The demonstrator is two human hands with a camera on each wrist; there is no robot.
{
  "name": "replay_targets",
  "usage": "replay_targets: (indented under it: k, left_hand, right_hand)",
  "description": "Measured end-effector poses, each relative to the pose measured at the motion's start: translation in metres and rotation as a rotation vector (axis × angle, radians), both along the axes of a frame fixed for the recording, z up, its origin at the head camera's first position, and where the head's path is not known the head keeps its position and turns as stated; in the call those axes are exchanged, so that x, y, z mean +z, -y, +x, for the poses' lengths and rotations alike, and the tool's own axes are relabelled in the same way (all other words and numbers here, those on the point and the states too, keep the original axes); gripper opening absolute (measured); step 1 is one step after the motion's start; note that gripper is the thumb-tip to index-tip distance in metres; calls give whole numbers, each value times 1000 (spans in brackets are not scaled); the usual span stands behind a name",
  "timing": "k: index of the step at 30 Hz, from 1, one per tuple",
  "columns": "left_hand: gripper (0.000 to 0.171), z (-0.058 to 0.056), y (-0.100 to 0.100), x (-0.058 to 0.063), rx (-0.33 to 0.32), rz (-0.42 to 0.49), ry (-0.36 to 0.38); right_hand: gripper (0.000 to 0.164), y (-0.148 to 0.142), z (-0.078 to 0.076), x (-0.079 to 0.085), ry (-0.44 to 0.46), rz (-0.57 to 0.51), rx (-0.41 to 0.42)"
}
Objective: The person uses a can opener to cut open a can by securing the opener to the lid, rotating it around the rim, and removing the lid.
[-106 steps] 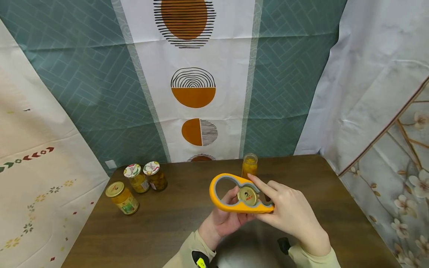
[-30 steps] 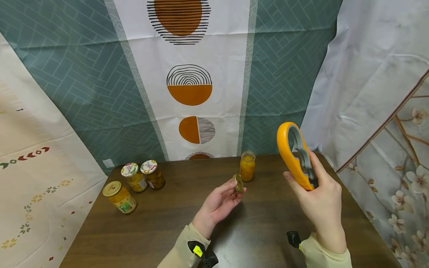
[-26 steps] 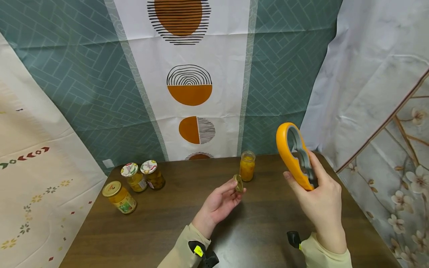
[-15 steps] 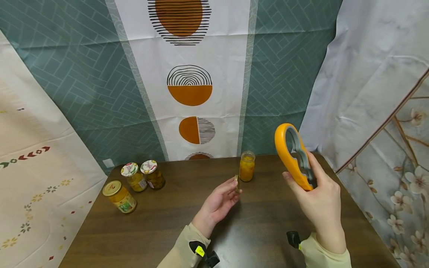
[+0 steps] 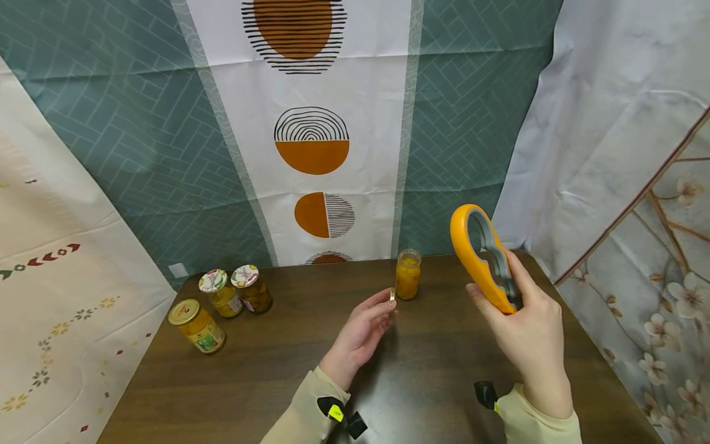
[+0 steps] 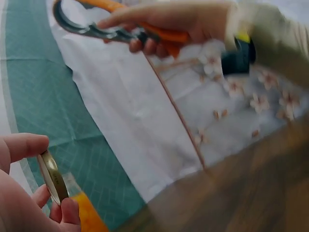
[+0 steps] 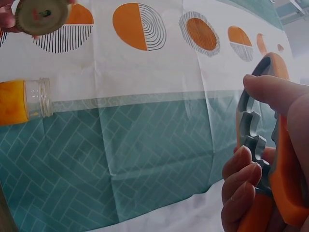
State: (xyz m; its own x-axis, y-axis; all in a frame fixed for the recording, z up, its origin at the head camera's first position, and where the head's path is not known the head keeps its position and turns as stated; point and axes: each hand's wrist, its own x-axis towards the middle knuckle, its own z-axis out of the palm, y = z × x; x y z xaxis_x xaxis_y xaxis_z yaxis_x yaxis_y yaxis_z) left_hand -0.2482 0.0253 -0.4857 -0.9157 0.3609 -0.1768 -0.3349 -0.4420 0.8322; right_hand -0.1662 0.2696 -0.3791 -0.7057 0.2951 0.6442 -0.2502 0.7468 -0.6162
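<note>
My left hand (image 5: 359, 336) pinches a gold jar lid (image 6: 54, 179) by its rim, over the middle of the table. In the head view the lid is nearly edge-on; the right wrist view shows the lid's flat top (image 7: 42, 14) with a small dark and red mark. My right hand (image 5: 529, 330) grips an orange jar opener (image 5: 471, 256) with grey scalloped inner edges, raised to the right. Just beyond the lid stands a lidless glass jar (image 5: 408, 279) of yellow-orange food, upright near the table's back edge.
On the left of the brown table (image 5: 310, 364) stand three capped jars: a gold-lidded jar (image 5: 198, 327), a white-patterned-lid jar (image 5: 223, 295) and a darker jar (image 5: 252, 290). A hanging cloth (image 5: 466, 123) rises behind the table's back edge.
Earlier the opener lay around the gold lid between both hands. The hands have since parted, the opener now raised at right. In the last second the left hand has turned the lid edge-on.
</note>
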Motion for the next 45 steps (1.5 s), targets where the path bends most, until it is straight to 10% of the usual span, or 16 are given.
replay_targets:
  k: [10, 19, 31, 45]
  left_hand:
    - [54, -18, -13, -32, 110, -619, -401]
    - [57, -29, -30, -44, 50, -1025, -701]
    - [58, -38, -47, -56, 21, -1352, -776]
    - [45, -39, -54, -64, 65, -1441, -925]
  right_hand:
    - [71, -1, -3, -3, 35, 17, 1]
    - [68, -5, -6, -2, 129, 100, 5]
    - [67, -3, -8, -4, 186, 125, 21]
    - [67, -5, -5, -6, 200, 128, 9]
